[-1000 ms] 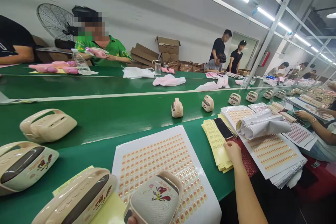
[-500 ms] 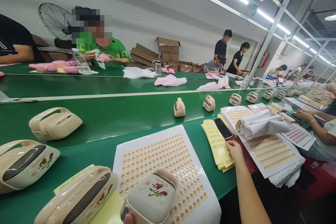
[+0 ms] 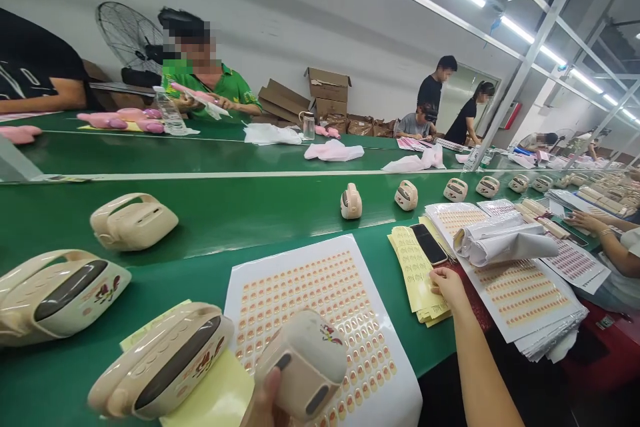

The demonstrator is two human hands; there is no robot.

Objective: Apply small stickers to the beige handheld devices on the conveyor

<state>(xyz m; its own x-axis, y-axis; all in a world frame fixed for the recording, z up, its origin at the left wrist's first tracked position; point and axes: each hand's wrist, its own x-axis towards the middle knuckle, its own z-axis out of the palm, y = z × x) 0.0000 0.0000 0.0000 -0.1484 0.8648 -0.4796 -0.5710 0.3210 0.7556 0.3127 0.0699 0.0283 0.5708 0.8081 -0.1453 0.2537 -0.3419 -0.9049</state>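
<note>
At lower centre, the left hand [image 3: 267, 400] grips a tilted speaker [image 3: 303, 367], thumb pressed on its side, other fingers hidden; at right, the right hand [image 3: 449, 285] pinches the yellow sheets' [image 3: 415, 273] edge.

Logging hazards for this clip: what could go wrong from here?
The left hand holds a beige device low above the sticker sheet; a slip could scuff the stickers.

The right hand has its fingertips at the edge of the yellow label sheets, close beside the phone; a quick pull might disarrange the pile or nudge the phone.

The white sheets jut past the table's near edge, so a bump might slide some off.
</note>
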